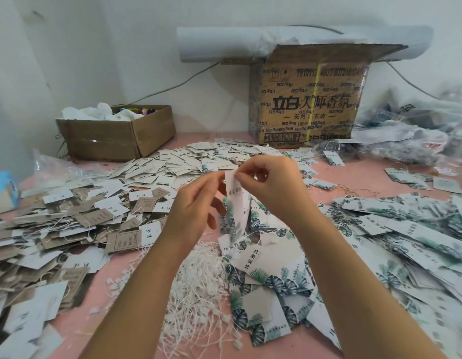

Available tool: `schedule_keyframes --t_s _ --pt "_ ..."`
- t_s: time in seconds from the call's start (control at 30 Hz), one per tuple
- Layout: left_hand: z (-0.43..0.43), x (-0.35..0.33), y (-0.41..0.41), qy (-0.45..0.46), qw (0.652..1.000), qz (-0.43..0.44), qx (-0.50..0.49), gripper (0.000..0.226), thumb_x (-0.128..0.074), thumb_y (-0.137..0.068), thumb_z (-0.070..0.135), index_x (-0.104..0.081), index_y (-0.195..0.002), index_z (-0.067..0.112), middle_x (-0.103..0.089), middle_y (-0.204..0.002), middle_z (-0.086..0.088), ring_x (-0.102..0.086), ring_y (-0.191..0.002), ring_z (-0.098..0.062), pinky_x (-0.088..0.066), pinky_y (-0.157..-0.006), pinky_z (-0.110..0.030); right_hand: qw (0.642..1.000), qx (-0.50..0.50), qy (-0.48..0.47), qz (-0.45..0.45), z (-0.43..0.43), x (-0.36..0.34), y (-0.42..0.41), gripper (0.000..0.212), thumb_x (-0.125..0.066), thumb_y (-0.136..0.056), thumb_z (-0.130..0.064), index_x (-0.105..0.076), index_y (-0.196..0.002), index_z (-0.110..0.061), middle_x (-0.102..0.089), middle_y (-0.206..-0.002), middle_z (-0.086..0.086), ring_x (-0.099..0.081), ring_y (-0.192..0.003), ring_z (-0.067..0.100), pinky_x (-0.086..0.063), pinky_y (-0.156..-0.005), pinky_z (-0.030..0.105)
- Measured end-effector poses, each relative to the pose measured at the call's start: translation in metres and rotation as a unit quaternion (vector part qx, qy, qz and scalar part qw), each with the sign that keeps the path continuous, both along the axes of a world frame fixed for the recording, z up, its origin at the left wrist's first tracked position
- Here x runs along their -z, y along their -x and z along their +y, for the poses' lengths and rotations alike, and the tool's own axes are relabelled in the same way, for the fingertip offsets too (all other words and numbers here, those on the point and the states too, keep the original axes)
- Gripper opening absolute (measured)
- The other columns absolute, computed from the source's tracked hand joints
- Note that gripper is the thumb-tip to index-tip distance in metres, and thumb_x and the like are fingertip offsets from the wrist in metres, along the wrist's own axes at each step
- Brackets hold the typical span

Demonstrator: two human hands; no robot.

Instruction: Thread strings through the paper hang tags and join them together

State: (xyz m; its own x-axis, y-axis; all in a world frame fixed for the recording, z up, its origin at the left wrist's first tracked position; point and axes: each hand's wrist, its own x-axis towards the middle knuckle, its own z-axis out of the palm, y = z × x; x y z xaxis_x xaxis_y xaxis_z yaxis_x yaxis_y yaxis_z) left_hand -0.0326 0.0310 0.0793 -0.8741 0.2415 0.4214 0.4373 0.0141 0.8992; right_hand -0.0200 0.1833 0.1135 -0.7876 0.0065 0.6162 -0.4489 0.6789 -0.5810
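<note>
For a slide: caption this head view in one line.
Left hand and right hand pinch a leaf-printed hang tag above a pink table heaped with tags and strings.

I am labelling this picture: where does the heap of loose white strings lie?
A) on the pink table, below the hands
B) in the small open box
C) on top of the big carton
A: the white strings lie on the pink table, under the left hand and right hand, which hold a leaf-print tag.
</note>
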Motion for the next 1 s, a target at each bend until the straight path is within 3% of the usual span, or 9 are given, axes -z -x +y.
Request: schedule_keyframes --t_s 0.23,0.33,0.5,0.63,0.73,0.83,1.0 --pt "-0.003 -0.001 0.004 -0.043 0.999 -0.014 -0.015 0.011 -0.058 -0.089 0.009 -0.063 -0.085 0.018 -0.063 -0.067 0.015 -0.057 -0.057 -0.003 -0.045 -0.047 -0.018 0.998 -0.054 -0.017 -0.023 -0.007 0.002 0.001 0.005 -0.067 -0.082 -0.013 -0.072 -0.08 -0.013 -0.055 -0.06 -0.019 -0.046 -0.054 -0.003 -0.039 -0.056 0.011" --pt "-0.003 -0.001 0.005 -0.041 0.999 -0.016 -0.016 0.007 -0.059 -0.087 0.009 -0.06 -0.082 0.015 -0.061 -0.063 0.015 -0.056 -0.056 -0.002 -0.045 -0.048 -0.017 0.997 -0.069 -0.024 -0.032 -0.009 0.004 0.002 0.005 -0.067 -0.083 -0.013 -0.072 -0.083 -0.012 -0.057 -0.064 -0.016 -0.053 -0.061 0.003 -0.047 -0.063 0.02" --pt "0.002 0.001 0.006 -0.041 0.996 -0.047 -0.057 0.018 -0.052 -0.094 0.01 -0.056 -0.078 0.019 -0.062 -0.07 0.004 -0.053 -0.059 -0.009 -0.042 -0.049 -0.019 0.994 -0.077 -0.017 -0.075 -0.005 0.009 0.006 0.005 -0.066 -0.085 -0.014 -0.071 -0.084 -0.015 -0.054 -0.059 -0.02 -0.047 -0.051 -0.009 -0.038 -0.053 0.006" --pt "0.003 -0.002 0.007 -0.143 0.98 -0.111 -0.082 0.019 -0.047 -0.096 0.008 -0.053 -0.08 0.016 -0.061 -0.081 -0.002 -0.053 -0.058 -0.007 -0.043 -0.047 -0.018 0.991 -0.035 0.013 -0.13 0.01 0.013 0.011 0.009 -0.062 -0.087 -0.012 -0.07 -0.086 -0.01 -0.055 -0.058 -0.012 -0.046 -0.046 -0.005 -0.036 -0.048 0.008" --pt "-0.002 -0.005 0.009 -0.246 0.954 -0.145 -0.087 0.017 -0.047 -0.096 0.01 -0.052 -0.081 0.015 -0.064 -0.083 -0.002 -0.053 -0.055 -0.006 -0.043 -0.044 -0.018 0.986 0.001 0.052 -0.159 0.023 0.014 0.014 0.01 -0.062 -0.088 -0.012 -0.07 -0.085 -0.007 -0.059 -0.062 -0.004 -0.048 -0.054 0.009 -0.044 -0.055 0.023" --pt "-0.006 -0.006 0.012 -0.323 0.929 -0.156 -0.093 0.017 -0.042 -0.099 0.011 -0.048 -0.084 0.016 -0.071 -0.078 -0.002 -0.052 -0.053 -0.009 -0.041 -0.042 -0.018 0.981 0.026 0.084 -0.172 0.033 0.016 0.015 0.011 -0.061 -0.088 -0.011 -0.067 -0.079 -0.011 -0.059 -0.063 -0.003 -0.047 -0.054 0.011 -0.043 -0.051 0.022" --pt "-0.007 -0.005 0.012 -0.323 0.929 -0.149 -0.106 0.017 -0.046 -0.097 0.007 -0.051 -0.083 0.015 -0.067 -0.068 0.0 -0.053 -0.051 -0.006 -0.045 -0.044 -0.018 0.978 0.03 0.128 -0.161 0.036 0.015 0.016 0.02 -0.052 -0.092 -0.003 -0.064 -0.081 -0.016 -0.059 -0.066 -0.002 -0.049 -0.054 0.007 -0.043 -0.052 0.02"
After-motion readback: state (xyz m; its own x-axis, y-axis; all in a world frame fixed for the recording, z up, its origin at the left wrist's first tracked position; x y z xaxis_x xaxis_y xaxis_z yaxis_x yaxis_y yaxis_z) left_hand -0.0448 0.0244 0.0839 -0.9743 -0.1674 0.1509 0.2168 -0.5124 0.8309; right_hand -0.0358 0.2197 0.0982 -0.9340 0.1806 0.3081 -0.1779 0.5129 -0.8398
